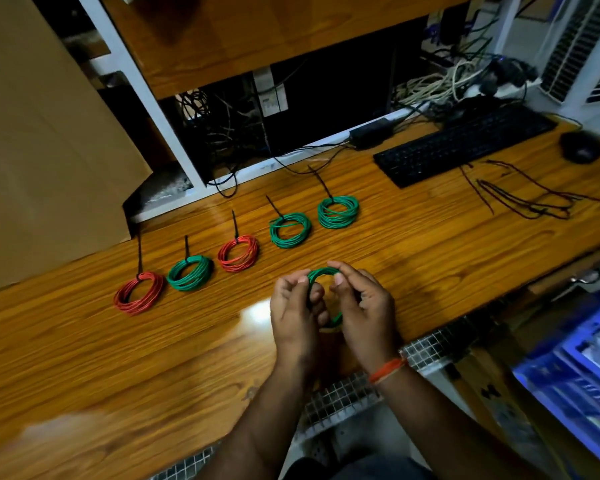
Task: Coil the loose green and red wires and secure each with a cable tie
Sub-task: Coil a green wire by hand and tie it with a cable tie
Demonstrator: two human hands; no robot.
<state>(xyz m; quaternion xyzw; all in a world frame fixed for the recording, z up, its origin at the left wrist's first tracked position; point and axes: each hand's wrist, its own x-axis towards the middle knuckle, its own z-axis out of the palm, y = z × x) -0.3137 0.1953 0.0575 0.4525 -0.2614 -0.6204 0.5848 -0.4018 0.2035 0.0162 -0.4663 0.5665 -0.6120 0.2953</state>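
Both hands hold a green wire coil (321, 272) upright above the wooden desk's front edge. My left hand (297, 311) grips its left side and my right hand (362, 306) grips its right side; most of the coil is hidden by fingers. Behind them lies a row of tied coils, each with a black cable tie sticking up: a red coil (139, 292), a green coil (190, 272), a red coil (238, 252), a green coil (290, 230) and a green coil (337, 212). Loose black cable ties (527, 199) lie at the right.
A black keyboard (465, 143) and a black mouse (582, 147) sit at the back right of the desk (118, 358). A cardboard box (42, 143) stands at the left. Tangled cables and a shelf frame fill the back. Blue crates (575, 375) are at the lower right.
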